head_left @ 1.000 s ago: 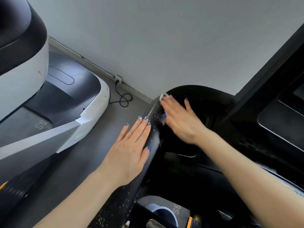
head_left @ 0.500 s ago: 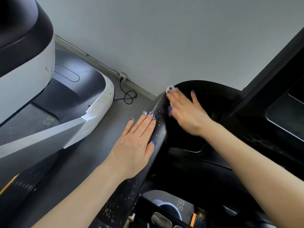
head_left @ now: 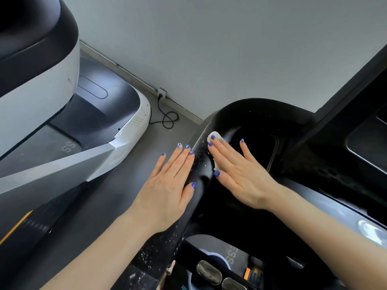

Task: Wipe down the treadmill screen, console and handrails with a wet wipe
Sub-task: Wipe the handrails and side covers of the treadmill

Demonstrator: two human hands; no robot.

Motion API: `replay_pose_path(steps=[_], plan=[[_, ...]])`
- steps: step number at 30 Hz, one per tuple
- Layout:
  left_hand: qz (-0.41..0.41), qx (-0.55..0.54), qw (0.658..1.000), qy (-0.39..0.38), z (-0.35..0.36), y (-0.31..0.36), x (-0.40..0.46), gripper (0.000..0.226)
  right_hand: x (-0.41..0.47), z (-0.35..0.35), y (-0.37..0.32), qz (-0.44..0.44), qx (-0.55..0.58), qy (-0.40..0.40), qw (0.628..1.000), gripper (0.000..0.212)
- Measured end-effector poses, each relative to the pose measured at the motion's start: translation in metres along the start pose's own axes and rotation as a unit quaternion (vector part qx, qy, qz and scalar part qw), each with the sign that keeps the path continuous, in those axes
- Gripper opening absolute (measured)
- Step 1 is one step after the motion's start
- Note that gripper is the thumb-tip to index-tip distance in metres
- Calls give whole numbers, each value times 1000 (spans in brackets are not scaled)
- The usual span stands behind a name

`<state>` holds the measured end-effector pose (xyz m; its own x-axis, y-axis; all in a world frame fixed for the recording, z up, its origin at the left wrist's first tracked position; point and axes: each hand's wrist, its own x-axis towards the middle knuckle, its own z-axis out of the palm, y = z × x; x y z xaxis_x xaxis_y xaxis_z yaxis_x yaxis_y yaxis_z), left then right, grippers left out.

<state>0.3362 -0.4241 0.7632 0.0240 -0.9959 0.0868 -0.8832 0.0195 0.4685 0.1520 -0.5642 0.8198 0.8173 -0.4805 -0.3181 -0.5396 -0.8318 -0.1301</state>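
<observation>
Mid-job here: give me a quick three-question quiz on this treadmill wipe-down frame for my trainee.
1. True or false: the left hand holds the wet wipe.
2. Which surface does the right hand press the wipe against? A) the black handrail B) the white treadmill next door C) the wall
3. Fill in: white ___ dot the handrail beside the left hand.

Key: 1 false, it rests flat on the handrail, empty. 2 A. 3 specks.
</observation>
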Motion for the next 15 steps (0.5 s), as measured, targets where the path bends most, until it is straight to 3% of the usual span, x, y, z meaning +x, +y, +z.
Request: replay_pose_path(steps=[8,12,15], plan=[[-4,30,1000,-5,-4,1,-4,65,98,-21,23,140,21,19,990,57],[-10,29,1000,-2,-2,0,-13,64,47,-5,-20,36,26,44,998,72],[-12,18,1000,2,0,0,-13,64,22,-7,-21,-45,-3,-8,999,69]])
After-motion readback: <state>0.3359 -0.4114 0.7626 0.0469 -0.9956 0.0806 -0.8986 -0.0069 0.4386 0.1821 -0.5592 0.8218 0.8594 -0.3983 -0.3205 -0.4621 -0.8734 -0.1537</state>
